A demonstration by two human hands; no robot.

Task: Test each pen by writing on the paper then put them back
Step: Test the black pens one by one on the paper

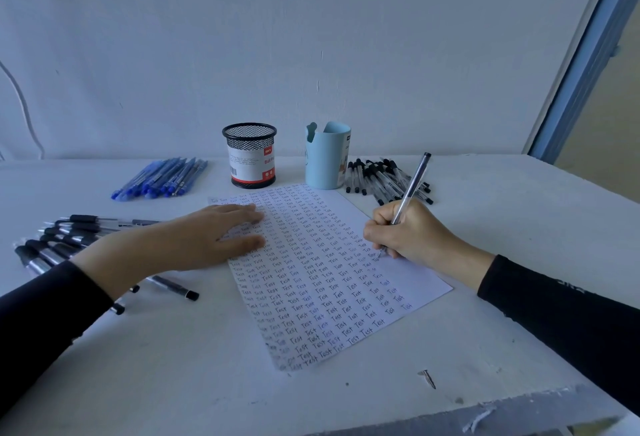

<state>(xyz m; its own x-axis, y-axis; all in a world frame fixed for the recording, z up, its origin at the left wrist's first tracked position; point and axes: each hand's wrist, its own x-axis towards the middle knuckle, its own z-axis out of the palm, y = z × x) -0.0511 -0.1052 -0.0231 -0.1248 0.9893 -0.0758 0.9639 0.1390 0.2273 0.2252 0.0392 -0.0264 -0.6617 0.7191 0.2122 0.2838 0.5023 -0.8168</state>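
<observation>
A white sheet of paper [408, 279], covered in rows of the word "Test", lies tilted in the middle of the table. My right hand [412, 234] grips a clear pen with a black cap end [414, 182], its tip touching the paper near the right edge. My left hand [211, 234] lies flat on the paper's upper left part, fingers straight. Black pens [384, 175] are piled at the back right. Blue pens [162, 177] lie at the back left. Dark grip pens [62, 238] lie under and beside my left forearm.
A black mesh pen cup [250, 155] and a light blue cup [327, 156] stand at the back behind the paper. A screw [427, 377] lies near the table's chipped front edge [485, 415]. A wall rises directly behind the table.
</observation>
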